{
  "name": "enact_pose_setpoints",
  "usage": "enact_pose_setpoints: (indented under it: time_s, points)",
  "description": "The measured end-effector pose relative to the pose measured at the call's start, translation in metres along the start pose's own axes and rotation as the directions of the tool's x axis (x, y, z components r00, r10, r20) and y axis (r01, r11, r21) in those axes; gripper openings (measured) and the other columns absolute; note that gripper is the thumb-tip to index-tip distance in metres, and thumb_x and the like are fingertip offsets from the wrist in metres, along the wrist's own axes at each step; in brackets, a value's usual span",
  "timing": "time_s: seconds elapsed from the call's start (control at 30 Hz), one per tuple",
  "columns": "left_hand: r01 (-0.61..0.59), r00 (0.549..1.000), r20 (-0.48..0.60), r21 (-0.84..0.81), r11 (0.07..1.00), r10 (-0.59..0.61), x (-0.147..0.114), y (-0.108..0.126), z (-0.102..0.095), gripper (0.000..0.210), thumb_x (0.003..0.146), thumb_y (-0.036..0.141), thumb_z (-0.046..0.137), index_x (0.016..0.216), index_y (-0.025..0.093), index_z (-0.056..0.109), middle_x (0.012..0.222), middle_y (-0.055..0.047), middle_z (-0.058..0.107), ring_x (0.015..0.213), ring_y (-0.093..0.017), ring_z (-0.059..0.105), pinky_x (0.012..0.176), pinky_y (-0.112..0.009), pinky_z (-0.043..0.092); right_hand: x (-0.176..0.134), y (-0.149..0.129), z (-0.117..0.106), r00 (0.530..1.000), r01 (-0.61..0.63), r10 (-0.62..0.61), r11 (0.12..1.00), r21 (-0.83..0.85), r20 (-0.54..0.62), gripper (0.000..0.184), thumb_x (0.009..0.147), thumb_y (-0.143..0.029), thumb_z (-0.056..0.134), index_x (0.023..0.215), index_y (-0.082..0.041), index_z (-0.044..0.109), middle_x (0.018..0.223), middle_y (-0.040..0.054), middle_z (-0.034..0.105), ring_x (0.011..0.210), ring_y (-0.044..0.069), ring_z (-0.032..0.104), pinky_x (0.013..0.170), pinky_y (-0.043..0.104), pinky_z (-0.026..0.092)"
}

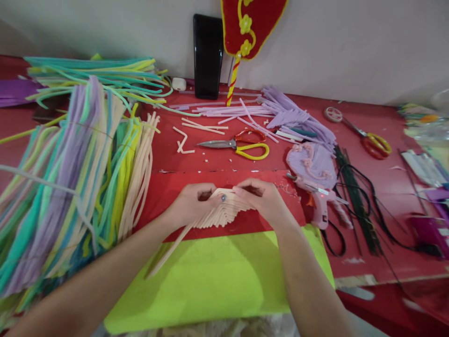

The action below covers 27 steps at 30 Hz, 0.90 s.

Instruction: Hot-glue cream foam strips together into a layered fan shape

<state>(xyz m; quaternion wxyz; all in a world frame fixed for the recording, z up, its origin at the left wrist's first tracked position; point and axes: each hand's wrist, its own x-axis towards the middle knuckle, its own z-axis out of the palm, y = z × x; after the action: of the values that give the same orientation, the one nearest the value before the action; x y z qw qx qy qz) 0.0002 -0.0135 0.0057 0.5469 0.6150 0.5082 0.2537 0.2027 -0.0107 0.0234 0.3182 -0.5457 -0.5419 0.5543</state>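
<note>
Between my two hands is a fan-shaped piece made of cream pipe cleaners [220, 216] laid side by side in a chevron. My left hand [192, 203] is closed on its left side, and what looks like a small shiny bead or ring shows at the thumb. On the upper right edge, my right hand [261, 199] pinches the piece between thumb and fingers. A long cream end trails toward me over the lime-green cloth [238, 281]. Beyond the hands, scissors [233, 144] with red and yellow handles lie on the red table, near bent cream offcuts [182, 140].
Bundled coloured pipe cleaners [70, 178] pile up at left. On the right lie a pink glue gun [319, 201] with its cord, a lilac fan piece [312, 164], green stems [358, 206] and other scissors [365, 135]. A phone [208, 56] leans on the wall beside a red fan [250, 28].
</note>
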Motion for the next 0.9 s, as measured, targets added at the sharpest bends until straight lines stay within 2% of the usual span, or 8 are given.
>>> enact_pose_setpoints:
  time_s: [0.23, 0.53, 0.9]
  points:
    - [-0.014, 0.999, -0.041, -0.02, 1.0, 0.013, 0.0003, -0.0015, 0.0012, 0.031, 0.083, 0.038, 0.055, 0.062, 0.017, 0.046, 0.059, 0.006, 0.036, 0.054, -0.006, 0.033, 0.048, -0.018, 0.025, -0.0004, 0.002, 0.0003, 1.0, 0.018, -0.018, 1.0, -0.02, -0.011, 0.021, 0.078, -0.041, 0.069, 0.08, -0.021, 0.068, 0.078, -0.0003, 0.068, 0.072, 0.012, 0.06, 0.068, 0.025, 0.047]
    - [-0.013, 1.0, -0.022, 0.01, 1.0, 0.013, 0.0002, 0.0027, -0.0007, 0.031, 0.084, 0.038, 0.054, 0.062, 0.017, 0.046, 0.059, 0.006, 0.037, 0.055, -0.007, 0.034, 0.049, -0.019, 0.024, -0.0021, -0.0044, -0.0011, 0.999, 0.038, -0.038, 0.998, -0.056, -0.002, 0.022, 0.079, -0.042, 0.068, 0.079, -0.02, 0.068, 0.078, 0.0005, 0.068, 0.072, 0.013, 0.061, 0.069, 0.027, 0.048]
    - [-0.012, 0.999, -0.031, -0.026, 1.0, 0.011, 0.0003, -0.0028, 0.0008, 0.03, 0.084, 0.038, 0.054, 0.064, 0.017, 0.048, 0.061, 0.006, 0.038, 0.056, -0.007, 0.035, 0.05, -0.019, 0.026, -0.0021, -0.0021, 0.0, 0.999, 0.031, -0.032, 0.996, -0.08, -0.001, 0.023, 0.08, -0.043, 0.066, 0.079, -0.02, 0.067, 0.078, 0.0005, 0.067, 0.072, 0.013, 0.06, 0.067, 0.026, 0.047]
